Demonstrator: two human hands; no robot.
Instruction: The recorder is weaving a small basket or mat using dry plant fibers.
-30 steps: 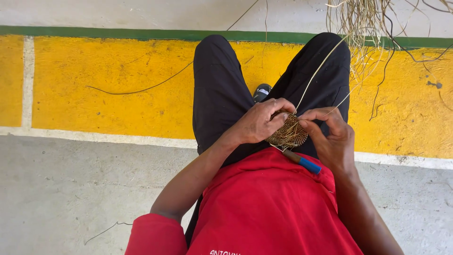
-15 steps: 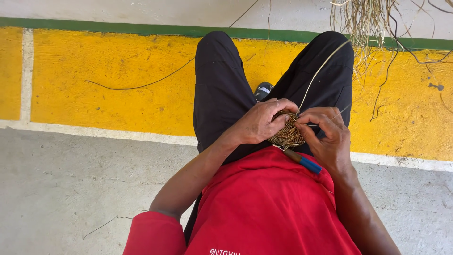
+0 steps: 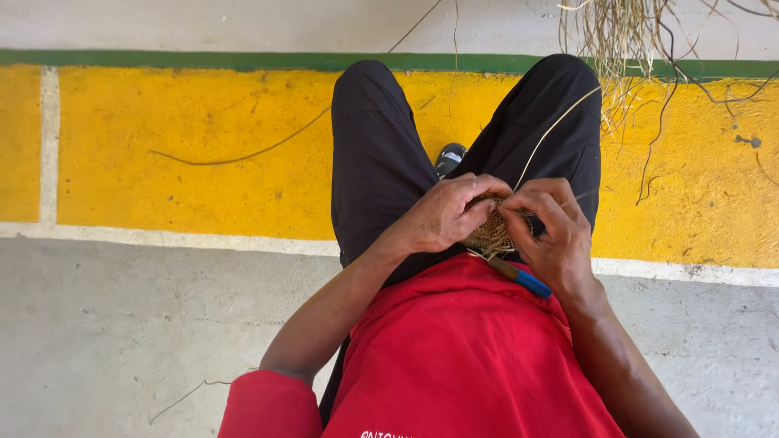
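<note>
Both hands are pinched on the weave, low on the lap just above the red shirt: left hand cups it, right hand grips its edge by the blue-handled tool. It looks light, springy, fray-prone; best held at the rim.
</note>
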